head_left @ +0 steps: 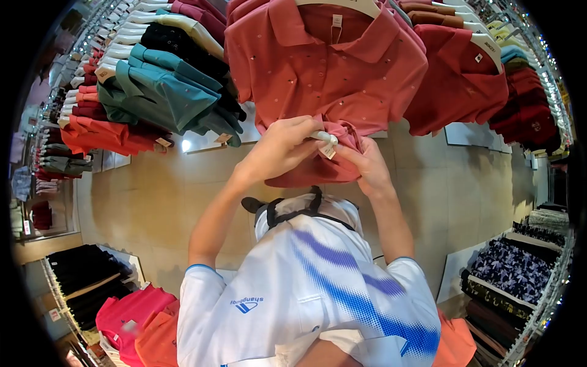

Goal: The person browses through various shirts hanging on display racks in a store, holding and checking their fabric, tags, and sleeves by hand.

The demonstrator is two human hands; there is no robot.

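Observation:
A coral-pink polo shirt point(299, 79) with small shiny dots hangs on a white hanger point(348, 6) in front of me, a paper tag at its collar. Its lower part is gathered up between my hands. My left hand point(282, 147) is closed, its fingers pinching the bunched fabric beside a small white label point(326, 138). From the other side my right hand point(370, 166) grips the same gathered cloth, thumb close to the label. The fingertips of both hands are partly hidden by the folds.
Teal shirts point(165, 92) hang to the left and red shirts point(458, 79) to the right. Folded dark clothes point(92, 275) lie on a lower-left rack, with pink garments point(134, 312) beside it. Patterned folded clothes point(513, 269) fill a rack at lower right. Tiled floor point(165, 189) lies below.

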